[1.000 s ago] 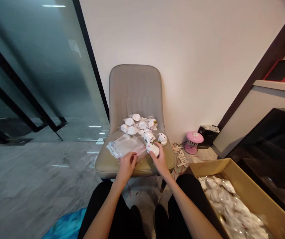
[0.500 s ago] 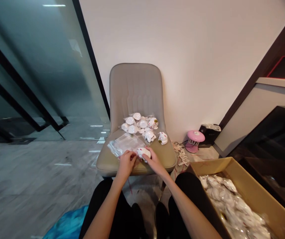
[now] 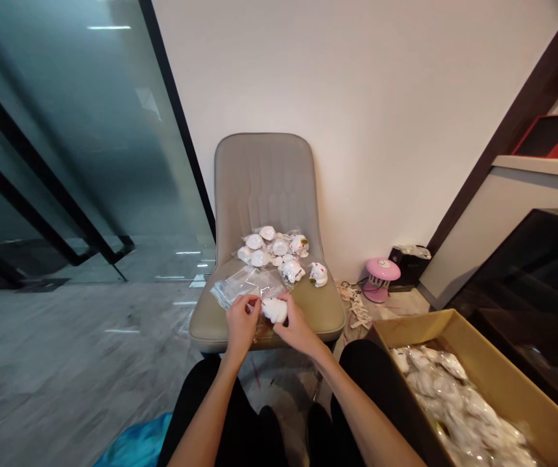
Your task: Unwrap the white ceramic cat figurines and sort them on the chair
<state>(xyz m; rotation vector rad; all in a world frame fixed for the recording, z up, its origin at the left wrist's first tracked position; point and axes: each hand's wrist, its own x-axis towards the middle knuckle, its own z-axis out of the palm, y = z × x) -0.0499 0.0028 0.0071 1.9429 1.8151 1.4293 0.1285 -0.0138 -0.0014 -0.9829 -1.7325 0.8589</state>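
White cup-shaped piece (image 3: 275, 311) sits between the two hands over the front of the beige upholstered chair seat (image 3: 325, 311), its long axis running across the seat and lying nearer the right grip (image 3: 299, 331). The right grip is closed against its right side. The left grip (image 3: 241, 324) curls at its left end, above a clear plastic bag (image 3: 240, 287); whether it pinches the film cannot be told. To the right, a cardboard box (image 3: 496, 383) holds silvery packets (image 3: 454, 395). Farther back lie a heap of white pieces in clear wrap (image 3: 272, 250) and a pink domed appliance (image 3: 382, 277).
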